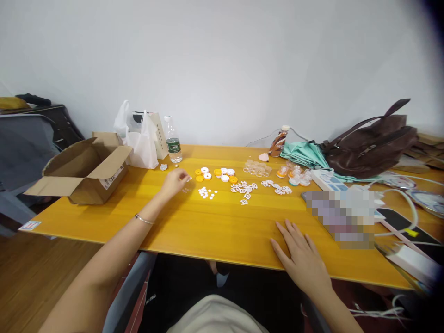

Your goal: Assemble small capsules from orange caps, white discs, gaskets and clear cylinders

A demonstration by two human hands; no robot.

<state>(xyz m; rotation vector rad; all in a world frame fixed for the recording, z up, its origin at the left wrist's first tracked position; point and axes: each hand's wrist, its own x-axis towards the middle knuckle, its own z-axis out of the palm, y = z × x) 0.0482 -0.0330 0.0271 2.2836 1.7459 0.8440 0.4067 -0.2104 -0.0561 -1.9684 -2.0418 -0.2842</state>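
My left hand (175,181) is over the table's left half, its fingers pinched together at a small white piece (189,179) whose shape is hard to make out. Just below its fingertips lie tiny clear parts (186,190). Small white discs (206,193) are scattered to the right of them. Behind these sit several round yellow (199,178) and white wheel-like parts (225,178). White openwork pieces (245,188) and clear rings (256,168) lie farther right. My right hand (301,254) rests palm down near the front edge, fingers spread and holding nothing.
An open cardboard box (93,185), a white plastic bag (142,148) and a water bottle (173,143) stand at left. To the right are clear-domed pieces (300,176), a drink bottle (278,142), green cloth (305,155), a brown bag (371,143) and a partly blurred phone-like object (336,222).
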